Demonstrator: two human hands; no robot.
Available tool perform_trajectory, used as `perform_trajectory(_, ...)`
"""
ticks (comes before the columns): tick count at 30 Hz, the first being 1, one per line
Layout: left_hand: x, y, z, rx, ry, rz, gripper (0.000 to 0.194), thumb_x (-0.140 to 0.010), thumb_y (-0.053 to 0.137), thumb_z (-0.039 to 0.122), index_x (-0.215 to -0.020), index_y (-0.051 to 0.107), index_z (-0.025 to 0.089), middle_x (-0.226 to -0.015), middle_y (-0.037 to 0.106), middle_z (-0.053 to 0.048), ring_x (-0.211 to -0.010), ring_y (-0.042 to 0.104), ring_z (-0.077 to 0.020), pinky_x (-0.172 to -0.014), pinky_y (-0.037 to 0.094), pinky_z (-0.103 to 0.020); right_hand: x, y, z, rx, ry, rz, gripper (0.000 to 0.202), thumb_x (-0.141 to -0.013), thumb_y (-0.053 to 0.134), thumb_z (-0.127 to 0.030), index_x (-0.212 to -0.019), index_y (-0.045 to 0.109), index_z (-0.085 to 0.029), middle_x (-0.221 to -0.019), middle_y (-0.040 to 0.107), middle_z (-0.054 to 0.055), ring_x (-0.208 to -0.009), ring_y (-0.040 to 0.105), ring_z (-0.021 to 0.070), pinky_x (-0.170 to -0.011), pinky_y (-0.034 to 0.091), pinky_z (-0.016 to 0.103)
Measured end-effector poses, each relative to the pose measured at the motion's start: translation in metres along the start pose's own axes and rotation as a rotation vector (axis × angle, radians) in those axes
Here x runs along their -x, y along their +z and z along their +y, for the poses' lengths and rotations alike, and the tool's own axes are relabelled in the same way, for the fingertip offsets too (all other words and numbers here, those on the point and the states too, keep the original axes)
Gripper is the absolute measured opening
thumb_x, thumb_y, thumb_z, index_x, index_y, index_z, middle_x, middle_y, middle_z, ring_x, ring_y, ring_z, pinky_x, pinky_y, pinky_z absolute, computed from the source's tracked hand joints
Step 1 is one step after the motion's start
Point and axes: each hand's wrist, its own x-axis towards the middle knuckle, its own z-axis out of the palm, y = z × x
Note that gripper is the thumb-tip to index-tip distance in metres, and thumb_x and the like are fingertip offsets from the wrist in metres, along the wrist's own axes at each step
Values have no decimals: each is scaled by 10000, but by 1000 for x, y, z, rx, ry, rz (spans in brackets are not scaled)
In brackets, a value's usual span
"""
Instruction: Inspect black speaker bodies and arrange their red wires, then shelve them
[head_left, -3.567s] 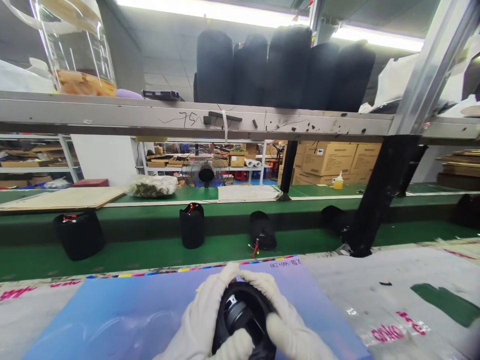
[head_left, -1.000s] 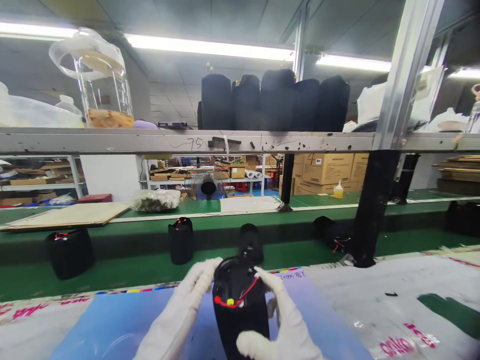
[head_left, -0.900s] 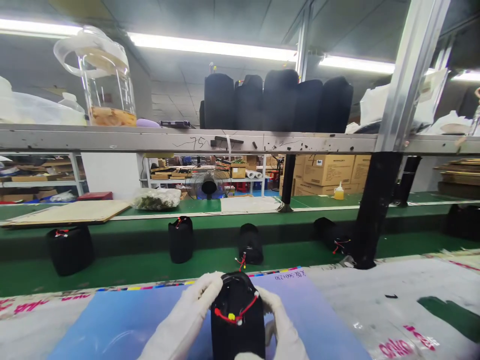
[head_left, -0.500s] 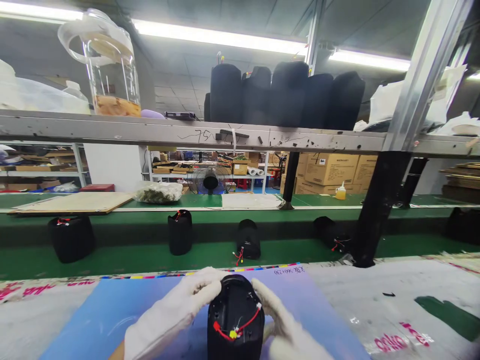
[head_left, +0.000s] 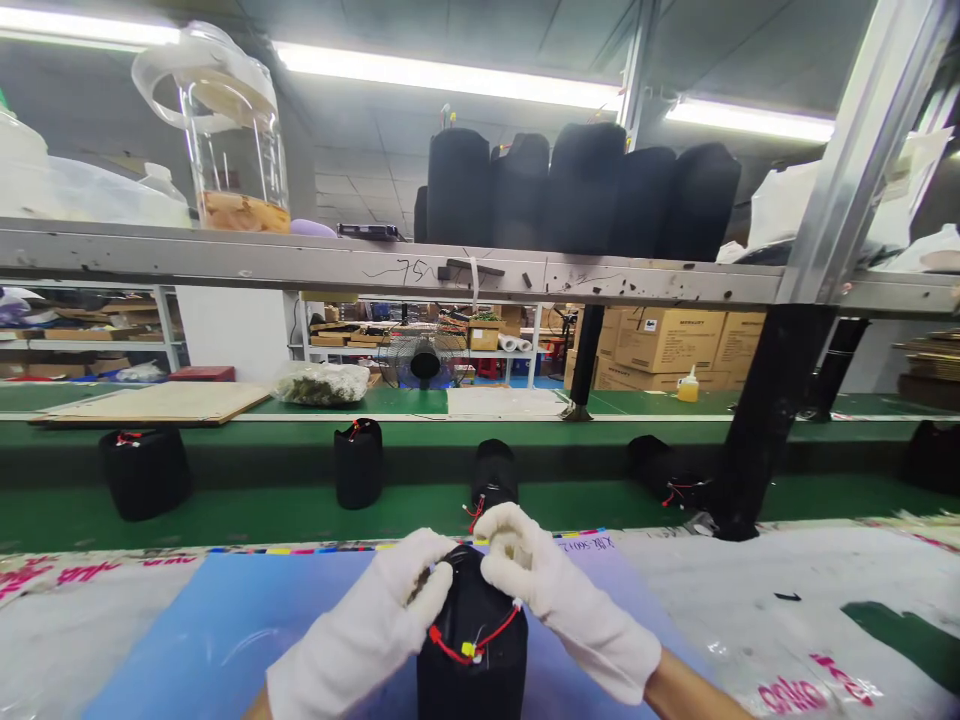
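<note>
A black cloth-covered cylinder [head_left: 471,675] stands on the blue sheet [head_left: 247,610] right before me. Over its top runs a red wire [head_left: 499,632] with red, yellow and white connectors. My left hand [head_left: 382,620], in a white glove, is closed with fingertips and thumb on the top edge at the left. Also gloved in white, my right hand [head_left: 551,590] has bent fingers and thumb closed on the far right of the same edge. What lies between the fingertips is hidden; dark cloth shows around them.
Similar black cylinders with wires, such as one at the left [head_left: 145,475] and one in the middle [head_left: 495,475], stand along the green conveyor belt [head_left: 255,505]. A metal shelf [head_left: 315,262] crosses overhead, bearing several dark cylinders and a clear jar [head_left: 236,150]. A black-wrapped post [head_left: 772,420] rises at the right.
My right hand has moved up from the cylinder's right side to its top edge. My left fingers have curled in over the rim, and dark cloth now covers more of the top.
</note>
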Motion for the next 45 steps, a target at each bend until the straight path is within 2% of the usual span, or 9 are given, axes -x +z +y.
perform_trajectory(7, -4, 4, -8, -20, 11, 80, 153, -849, 485, 181, -882, 633, 198, -757, 614, 2, -661, 532, -141, -630, 451, -254, 0, -13, -22, 858, -460, -122, 269, -759, 475, -93, -875, 697, -193, -806, 674, 43, -769, 561, 178, -750, 426, 292)
perform_trajectory(14, -3, -3, 1, 56, -15, -10, 292, -982, 371, 327, -890, 626, 220, -809, 606, 12, -697, 573, -131, -647, 476, -220, -5, -4, -54, 1283, -436, -281, 202, -724, 486, -113, -759, 671, -187, -660, 633, 8, -559, 405, 135, -592, 314, 298)
perform_trajectory(17, -8, 5, -7, -40, 86, 60, 239, -958, 422, 265, -789, 583, 213, -809, 582, 12, -751, 552, -131, -719, 456, -223, -7, -5, -66, 1172, -344, -347, 212, -716, 497, -122, -758, 693, -189, -554, 514, -37, -491, 296, 108, -526, 281, 276)
perform_trajectory(20, -10, 8, -14, -111, 119, 69, 206, -939, 449, 243, -776, 572, 219, -762, 554, 18, -700, 520, -131, -673, 435, -234, -8, -17, -71, 702, -146, -435, 260, -762, 533, -160, -929, 725, -208, -612, 518, -55, -528, 385, 87, -511, 325, 203)
perform_trajectory(23, -7, 9, -15, -173, 135, 77, 180, -952, 420, 225, -869, 580, 227, -831, 575, 1, -770, 541, -145, -764, 449, -259, -10, -32, -64, 465, -67, -296, 228, -844, 567, -272, -1004, 685, -159, -705, 512, -36, -628, 418, 93, -542, 354, 182)
perform_trajectory(28, -2, 5, -8, -185, 145, 40, 230, -975, 397, 277, -1000, 625, 250, -956, 635, -31, -895, 599, -165, -889, 475, -265, -13, -32, -54, 731, 60, -395, 203, -852, 527, -271, -968, 658, -168, -647, 511, -48, -548, 422, 82, -472, 331, 173)
perform_trajectory(32, 2, -16, 7, -34, -8, -39, 306, -942, 452, 339, -1148, 668, 273, -1095, 689, -38, -1040, 608, -209, -990, 447, -297, -15, -18, -63, 975, -17, -274, 89, -736, 555, -195, -724, 641, -181, -560, 478, -48, -501, 344, 90, -469, 244, 229)
perform_trajectory(36, 4, -31, 16, 154, -150, -214, 370, -885, 490, 283, -1206, 673, 266, -970, 707, -19, -752, 613, -171, -744, 525, -274, -19, -16, -73, 1106, -46, -267, 66, -690, 602, -231, -640, 625, -195, -523, 475, -49, -473, 335, 93, -450, 227, 233)
perform_trajectory(45, -2, 6, -5, 110, -86, 33, 225, -744, 470, 78, -877, 604, 201, -815, 615, 15, -736, 536, -132, -681, 445, -238, -22, -7, -84, 1183, -98, -319, 135, -704, 578, -214, -580, 605, -166, -515, 524, 2, -476, 353, 115, -467, 205, 270)
